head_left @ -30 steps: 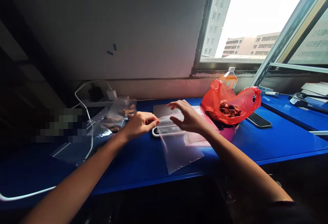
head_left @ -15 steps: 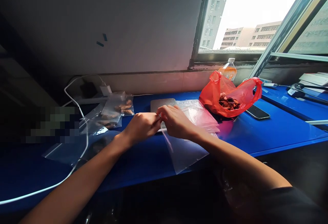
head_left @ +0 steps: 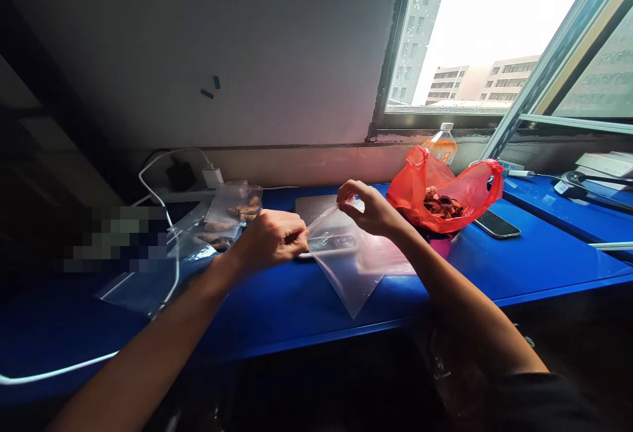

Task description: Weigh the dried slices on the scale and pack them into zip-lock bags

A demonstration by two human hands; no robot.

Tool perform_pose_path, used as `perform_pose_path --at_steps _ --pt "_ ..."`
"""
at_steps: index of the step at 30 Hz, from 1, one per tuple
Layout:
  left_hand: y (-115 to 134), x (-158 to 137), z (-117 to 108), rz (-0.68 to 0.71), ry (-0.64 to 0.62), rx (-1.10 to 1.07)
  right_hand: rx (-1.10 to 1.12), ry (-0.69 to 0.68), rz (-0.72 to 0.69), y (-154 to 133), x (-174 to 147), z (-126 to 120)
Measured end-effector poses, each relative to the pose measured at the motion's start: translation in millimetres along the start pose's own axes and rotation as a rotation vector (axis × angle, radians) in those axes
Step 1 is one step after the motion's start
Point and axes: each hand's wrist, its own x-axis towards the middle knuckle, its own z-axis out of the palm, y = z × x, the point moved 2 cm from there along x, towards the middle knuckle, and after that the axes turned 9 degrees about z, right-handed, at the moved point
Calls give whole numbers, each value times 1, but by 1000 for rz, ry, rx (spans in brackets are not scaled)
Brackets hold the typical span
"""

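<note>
Between my hands a clear plastic bag [head_left: 346,274] hangs by its top edge, one corner pointing down over the front of the blue table. My left hand [head_left: 279,237] is closed on the bag's left top corner. Thumb and fingers of my right hand [head_left: 366,208] pinch the edge farther right and higher up. Behind the bag lies a flat grey device [head_left: 311,205], partly covered. More clear plastic bags [head_left: 395,257] lie flat under my right forearm. To their right stands an open red plastic bag [head_left: 408,188] holding dark reddish-brown dried pieces [head_left: 442,206].
Clear bags with brown pieces [head_left: 244,208] lie at the left, near a white cable [head_left: 177,274] and a charger [head_left: 212,177]. A phone [head_left: 498,224] and an orange drink bottle [head_left: 442,144] are by the red bag. The blue table's [head_left: 277,326] front edge is close.
My hands have moved apart: the right has gone up and to the right, stretching the bag's top edge between them. The view has shifted slightly.
</note>
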Motion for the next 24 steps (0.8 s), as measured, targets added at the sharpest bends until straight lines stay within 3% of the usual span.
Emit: perform_pose_path --at_steps 4,7,10,14,16,20,24 --pt "-4 -1 2 17 9 -8 -9 65 57 20 6 -8" --pt "-7 -4 -4 32 39 -11 -12 220 192 41 7 -27" --pt "-12 -8 -13 -56 140 -27 148 321 309 49 2 -44" --pt "-17 -11 -14 -255 265 -64 451 12 239 21 -3 -29" --pt "-17 -11 -10 -328 272 -97 505 -73 197 4 -4 -15" --pt "-21 -10 -3 -397 146 -152 462 4 234 3 1 -9" --pt "-51 -21 -5 -580 -80 -12 241 209 440 51 0 -42"
